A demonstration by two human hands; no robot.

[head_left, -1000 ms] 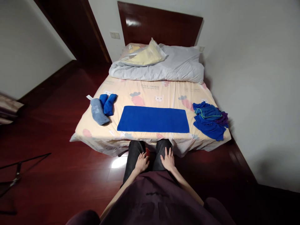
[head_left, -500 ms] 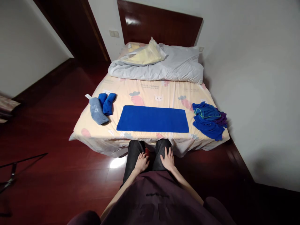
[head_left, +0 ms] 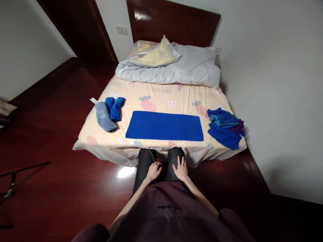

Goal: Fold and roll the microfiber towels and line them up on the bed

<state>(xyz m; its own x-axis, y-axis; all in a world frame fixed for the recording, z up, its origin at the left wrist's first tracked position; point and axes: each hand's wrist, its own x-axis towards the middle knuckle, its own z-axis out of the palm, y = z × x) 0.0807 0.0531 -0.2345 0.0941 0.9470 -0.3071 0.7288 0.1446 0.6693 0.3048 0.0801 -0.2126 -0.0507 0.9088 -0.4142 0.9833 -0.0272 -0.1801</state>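
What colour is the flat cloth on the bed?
The flat cloth is plain blue, seen in the head view.

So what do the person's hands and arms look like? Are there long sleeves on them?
No long sleeves. The left hand and right hand are bare, with slender fingers. The forearms are slim and uncovered too, with no markings I can make out. The sleeves look plain, dark purple and loose.

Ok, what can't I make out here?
Head view:
Flat blue cloth: underside hidden by its top.
Purple cloth: partly covered by blue garments.
Grey-blue roll: lettering too small to read.
Black frame: cut off by picture's left edge.
Left hand, right hand: palms turned down.
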